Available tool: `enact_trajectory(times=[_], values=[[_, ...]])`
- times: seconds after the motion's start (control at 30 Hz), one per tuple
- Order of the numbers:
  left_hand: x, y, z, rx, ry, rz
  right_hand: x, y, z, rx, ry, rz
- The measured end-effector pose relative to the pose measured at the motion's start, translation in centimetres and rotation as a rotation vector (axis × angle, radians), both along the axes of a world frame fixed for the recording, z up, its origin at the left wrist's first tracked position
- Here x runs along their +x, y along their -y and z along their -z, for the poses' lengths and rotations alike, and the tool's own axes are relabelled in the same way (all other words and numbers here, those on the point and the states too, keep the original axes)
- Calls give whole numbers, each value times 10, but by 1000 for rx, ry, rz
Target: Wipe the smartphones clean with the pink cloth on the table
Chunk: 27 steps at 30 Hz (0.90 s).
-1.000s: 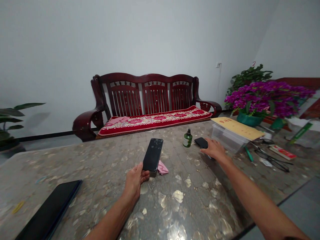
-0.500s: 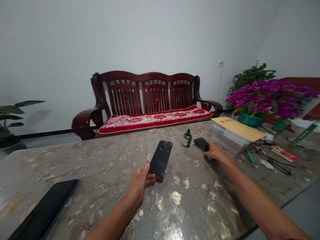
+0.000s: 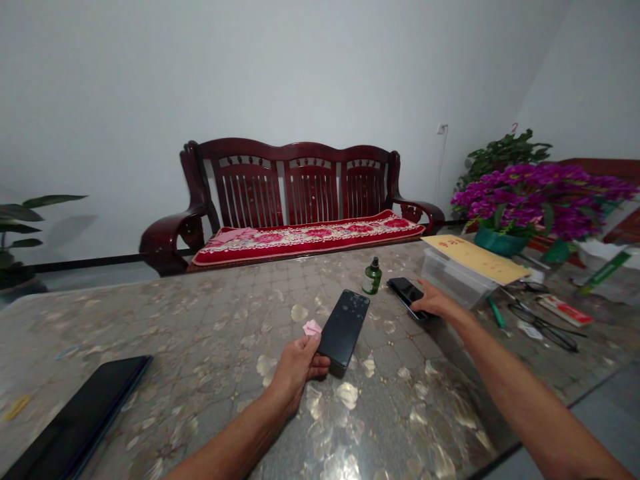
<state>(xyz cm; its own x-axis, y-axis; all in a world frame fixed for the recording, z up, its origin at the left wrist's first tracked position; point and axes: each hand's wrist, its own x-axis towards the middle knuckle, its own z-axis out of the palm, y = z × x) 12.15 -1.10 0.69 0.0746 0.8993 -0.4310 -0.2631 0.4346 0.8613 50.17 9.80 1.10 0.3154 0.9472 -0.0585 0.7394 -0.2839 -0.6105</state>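
My left hand [image 3: 299, 367] grips the lower left edge of a black smartphone [image 3: 345, 328], thumb on top and fingers beneath. The phone is tilted over the table, with small marks or droplets near its top. A crumpled pink scrap [image 3: 312, 327] lies just left of that phone. At the right, my right hand [image 3: 434, 300] is over a second dark smartphone [image 3: 406, 291] lying on the table. Its thumb and forefinger are apart, near the screen; the other fingers are partly hidden. Between the two phones, further back, stands a green dropper-like bottle [image 3: 372, 277] with a black cap.
A large dark tablet [image 3: 83, 417] lies front left, with a yellow strip [image 3: 18, 407] beside it. To the right are a clear plastic box [image 3: 455, 277] under a yellow envelope [image 3: 473, 257], eyeglasses [image 3: 547, 329], a green pen [image 3: 497, 312] and purple flowers [image 3: 540, 193]. A wooden bench [image 3: 310, 180] stands behind.
My left hand has moved the phone rightward and slightly nearer, uncovering the pink scrap. My right forefinger has lifted and spread from the second phone, which stays nearly in place.
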Motion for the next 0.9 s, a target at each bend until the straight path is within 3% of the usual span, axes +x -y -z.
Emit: enact_trajectory(times=[0.23,0.43,0.67,0.9], values=[[44,-7,0,-2,69,88,9,7,-17,-60,-62,39],[98,-21,7,-27,95,148,25,18,-18,-76,-288,89],[153,-50,18,-10,94,141,31,28,-23,-80,-294,106],[189,-73,26,-24,81,160,28,30,-20,-45,-284,98]])
